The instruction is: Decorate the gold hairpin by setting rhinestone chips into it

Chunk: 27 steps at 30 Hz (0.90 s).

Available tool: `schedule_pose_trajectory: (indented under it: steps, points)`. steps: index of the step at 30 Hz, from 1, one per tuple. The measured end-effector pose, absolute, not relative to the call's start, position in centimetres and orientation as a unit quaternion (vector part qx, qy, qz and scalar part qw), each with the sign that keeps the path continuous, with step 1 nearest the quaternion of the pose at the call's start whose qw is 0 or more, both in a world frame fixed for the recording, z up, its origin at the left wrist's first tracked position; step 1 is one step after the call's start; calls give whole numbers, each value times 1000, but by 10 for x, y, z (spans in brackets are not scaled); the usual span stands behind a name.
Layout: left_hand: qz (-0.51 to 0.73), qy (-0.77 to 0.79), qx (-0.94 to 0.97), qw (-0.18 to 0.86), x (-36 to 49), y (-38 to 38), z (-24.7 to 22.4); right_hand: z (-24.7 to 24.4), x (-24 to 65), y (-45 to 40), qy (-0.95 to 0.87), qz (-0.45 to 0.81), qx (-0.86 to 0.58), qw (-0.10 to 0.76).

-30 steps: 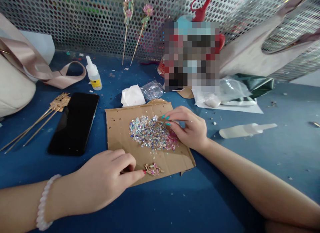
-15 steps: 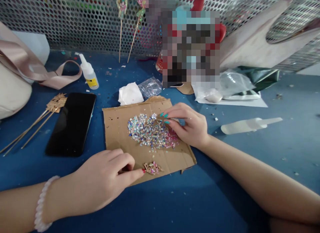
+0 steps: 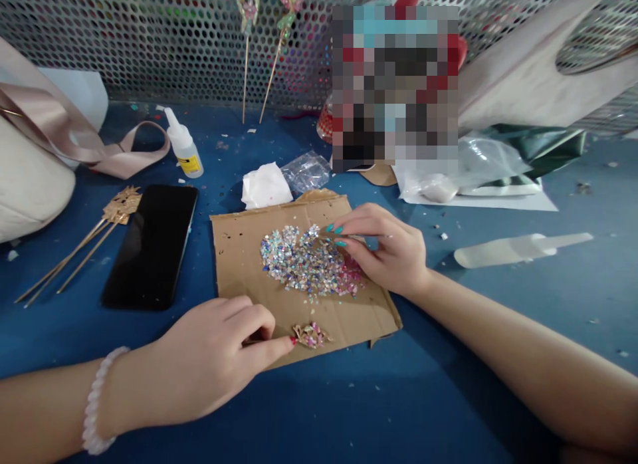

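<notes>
A heap of small shiny gem chips (image 3: 309,261) lies on a piece of brown cardboard (image 3: 236,251). My right hand (image 3: 389,251) is closed around tweezers (image 3: 343,236), whose tips are at the upper part of the heap; I cannot tell whether they grip a chip. Near the front edge of the cardboard lies a gold hairpin (image 3: 312,335) set with pink and pale stones. My left hand (image 3: 224,357), fingers curled, pinches its thin stem, with one fingertip at the ornament's left end. Most of the stem is hidden under that hand.
Left of the cardboard are a black phone (image 3: 152,248), gold hairpins (image 3: 119,205) and a glue bottle (image 3: 185,148). Crumpled white paper (image 3: 266,186) sits behind it. A second bottle (image 3: 513,249) lies on the right. Two decorated sticks (image 3: 246,72) lean against a perforated metal panel (image 3: 184,45).
The whole view has shifted, so everything appears slightly further right. Both hands keep nearly the same position over the cardboard, and their grips look the same.
</notes>
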<state>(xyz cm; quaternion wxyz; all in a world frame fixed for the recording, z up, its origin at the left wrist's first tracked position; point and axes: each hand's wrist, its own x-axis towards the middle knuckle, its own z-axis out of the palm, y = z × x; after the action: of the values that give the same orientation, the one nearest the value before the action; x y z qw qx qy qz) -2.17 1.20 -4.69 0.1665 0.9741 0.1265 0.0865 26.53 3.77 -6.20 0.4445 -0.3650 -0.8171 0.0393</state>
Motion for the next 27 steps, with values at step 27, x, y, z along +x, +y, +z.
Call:
schedule_pose_trajectory:
  steps: [27]
  points:
    - [88, 131, 974, 165, -20, 12, -43, -65, 267, 37, -815, 39, -355, 457]
